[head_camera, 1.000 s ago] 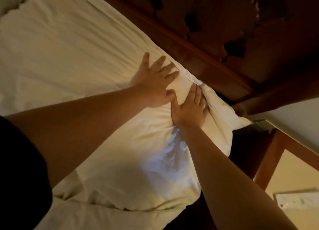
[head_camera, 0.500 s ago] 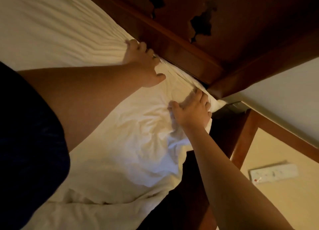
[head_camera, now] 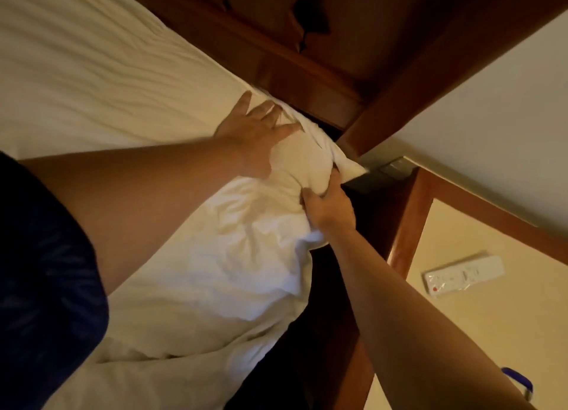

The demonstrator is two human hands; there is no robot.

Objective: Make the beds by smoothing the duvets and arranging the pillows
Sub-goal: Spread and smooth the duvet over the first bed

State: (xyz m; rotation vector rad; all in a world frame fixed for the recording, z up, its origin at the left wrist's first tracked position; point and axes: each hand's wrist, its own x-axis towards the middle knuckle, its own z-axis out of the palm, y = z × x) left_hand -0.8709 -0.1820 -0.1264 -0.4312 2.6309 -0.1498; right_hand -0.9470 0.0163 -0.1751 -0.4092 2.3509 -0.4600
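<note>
At the far corner of the pillow point(head_camera: 190, 271), right where it meets the bed frame, I am seeing my right hand point(head_camera: 330, 205) gripping a bunched lump of the white fabric, thumb on the near side and fingers curling round the far side, so that hand is clamped on the pillow itself. Just beside it, up and to the left, my left hand point(head_camera: 256, 133) is lying flat on the same corner with its fingers spread and straight, pressing down rather than holding. Between the two hands the cloth is bulging into a rounded mound, and a pointed flap of pillowcase is sticking out past the right fingers toward the wall.

Behind the grip, the wooden headboard point(head_camera: 307, 80) is running diagonally, touching the pillow's edge. Outward to the left, the duvet point(head_camera: 92, 80) is spreading away in fine ripples. Toward me from the grip, the pillow is creasing heavily and overhanging the dark gap at the bedside. Beyond the right forearm, a wooden post point(head_camera: 408, 222) is standing against the cream wall point(head_camera: 479, 323), and a white socket plate point(head_camera: 464, 274) is sitting on that wall well apart from the hands. My dark sleeve point(head_camera: 46, 286) is filling the near left.
</note>
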